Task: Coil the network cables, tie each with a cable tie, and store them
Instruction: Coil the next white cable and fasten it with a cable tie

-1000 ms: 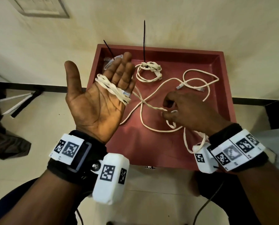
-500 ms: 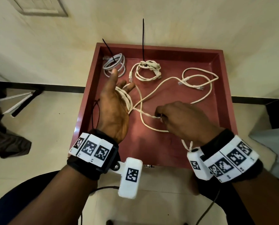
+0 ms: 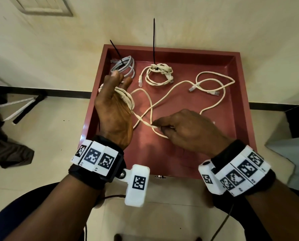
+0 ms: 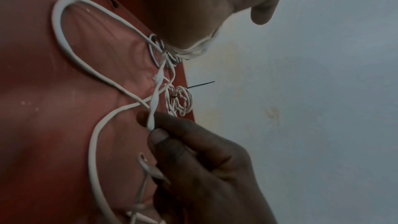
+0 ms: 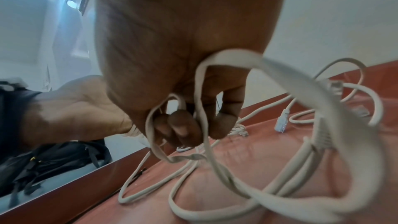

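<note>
A long cream network cable (image 3: 180,82) sprawls over the red tray (image 3: 232,122), both plugs (image 3: 194,87) lying at the right. Several turns of it (image 3: 127,100) are wound round the straight fingers of my left hand (image 3: 118,87), held on edge over the tray's left side. My right hand (image 3: 160,126) pinches the same cable between thumb and forefinger near the tray's middle; the left wrist view shows this pinch (image 4: 152,125). In the right wrist view a loose loop (image 5: 301,91) hangs by the curled fingers (image 5: 183,125).
At the tray's back lie a grey coiled cable (image 3: 126,66) and a cream coiled cable (image 3: 159,73), each bound with a black tie whose tail sticks up. A loose black tie (image 3: 99,124) lies by the tray's left wall. A dark bag (image 3: 6,150) sits on the floor at left.
My left hand has turned from palm up to on edge and dropped toward the tray, taking more cable round its fingers. My right hand has slid left along the cable.
</note>
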